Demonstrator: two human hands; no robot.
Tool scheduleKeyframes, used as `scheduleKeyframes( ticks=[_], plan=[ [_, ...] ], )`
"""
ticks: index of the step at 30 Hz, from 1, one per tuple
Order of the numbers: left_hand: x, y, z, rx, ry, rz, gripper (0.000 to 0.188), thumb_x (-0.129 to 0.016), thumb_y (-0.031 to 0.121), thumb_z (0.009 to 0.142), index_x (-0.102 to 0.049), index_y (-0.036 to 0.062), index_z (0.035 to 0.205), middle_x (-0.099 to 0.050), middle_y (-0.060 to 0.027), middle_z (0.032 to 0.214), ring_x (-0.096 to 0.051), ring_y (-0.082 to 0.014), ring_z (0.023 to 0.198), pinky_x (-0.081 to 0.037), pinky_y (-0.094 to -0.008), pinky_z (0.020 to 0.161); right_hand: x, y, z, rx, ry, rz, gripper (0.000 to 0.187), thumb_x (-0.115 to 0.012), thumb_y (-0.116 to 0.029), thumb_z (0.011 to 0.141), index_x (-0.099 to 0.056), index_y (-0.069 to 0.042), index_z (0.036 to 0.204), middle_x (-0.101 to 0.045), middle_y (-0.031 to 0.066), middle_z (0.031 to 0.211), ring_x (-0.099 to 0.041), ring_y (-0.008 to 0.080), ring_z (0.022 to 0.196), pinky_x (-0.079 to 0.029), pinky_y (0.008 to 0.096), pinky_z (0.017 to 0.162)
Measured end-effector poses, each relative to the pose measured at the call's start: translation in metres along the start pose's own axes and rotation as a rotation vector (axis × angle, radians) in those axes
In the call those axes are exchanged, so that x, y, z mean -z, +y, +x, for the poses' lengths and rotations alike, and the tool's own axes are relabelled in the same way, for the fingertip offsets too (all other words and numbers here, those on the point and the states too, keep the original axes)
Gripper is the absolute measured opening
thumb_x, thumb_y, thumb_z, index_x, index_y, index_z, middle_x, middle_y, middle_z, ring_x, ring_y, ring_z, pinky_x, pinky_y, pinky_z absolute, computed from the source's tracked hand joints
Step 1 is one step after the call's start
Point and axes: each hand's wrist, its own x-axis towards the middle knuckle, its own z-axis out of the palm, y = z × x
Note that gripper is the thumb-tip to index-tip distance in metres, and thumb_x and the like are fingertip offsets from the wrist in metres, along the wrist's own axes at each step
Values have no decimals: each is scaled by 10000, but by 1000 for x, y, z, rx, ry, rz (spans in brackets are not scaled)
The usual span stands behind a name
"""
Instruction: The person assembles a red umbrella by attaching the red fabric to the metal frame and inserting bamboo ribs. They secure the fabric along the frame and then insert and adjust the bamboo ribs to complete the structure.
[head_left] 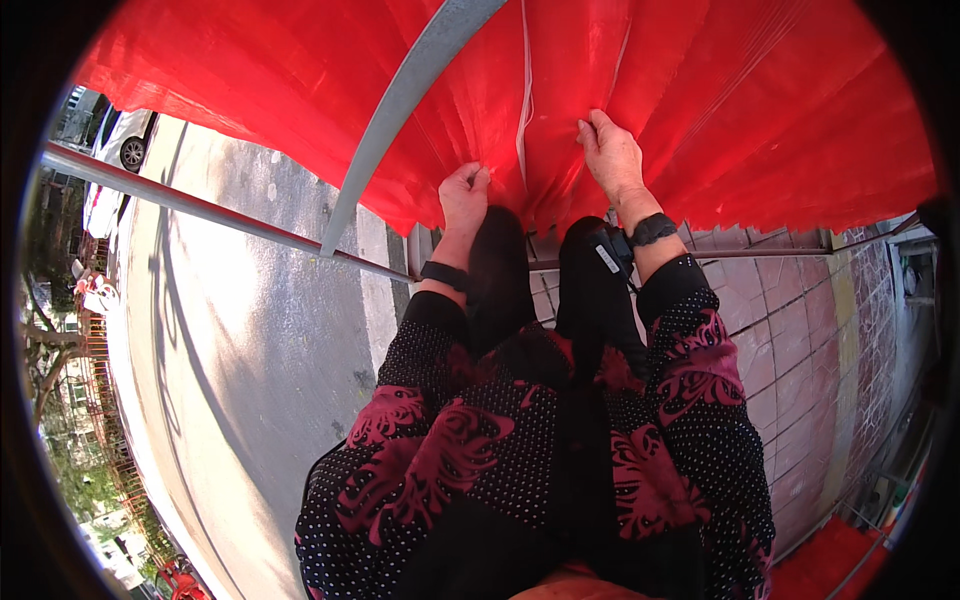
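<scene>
A large bright red cloth (740,120), creased into folds, spreads across the upper part of the view. My left hand (465,198) pinches the cloth near its lower part, thumb against curled fingers. Farther up and to the right, my right hand (613,158) also grips the cloth, its fingers bent in. Between the hands, a thin white string (524,100) runs down the red surface. What lies behind the cloth is hidden. Dark bands circle both my wrists.
A curved grey metal bar (390,115) crosses the cloth at left and meets a long metal rail (230,212). Grey road (270,300) lies left, reddish paving (780,330) right. A white car (118,140) stands far left; more red material (830,562) lies lower right.
</scene>
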Motion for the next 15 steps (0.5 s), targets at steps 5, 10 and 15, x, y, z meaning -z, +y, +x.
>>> scheduleKeyframes(
  ticks=[5, 10, 15],
  plan=[
    [-7, -3, -11, -23, -4, 77, 131, -675, 120, 851, -692, 17, 930, -670, -94, 728, -631, -152, 661, -503, -297, 654, -9, 1, -4, -4, -29, -67, 244, -549, -306, 938, -606, -105, 1065, -693, 144, 878, -659, 358, 880, -514, 457, 766],
    [-21, 1, -24, 27, -49, 12, 116, -654, 106, 882, -661, 13, 950, -648, -36, 767, -580, -97, 689, -479, -258, 651, -26, 4, -5, 46, -85, -1, 401, -646, -382, 866, -603, -58, 1098, -685, 173, 942, -653, 364, 936, -510, 454, 791],
    [-42, 5, -34, -89, -127, -271, 83, -592, 57, 926, -593, 23, 1001, -579, 25, 846, -526, -38, 768, -448, -217, 683, -67, 20, -8, 129, -41, 199, 505, -712, -397, 810, -609, -55, 1167, -683, 180, 978, -646, 373, 980, -512, 433, 833]
  ],
)
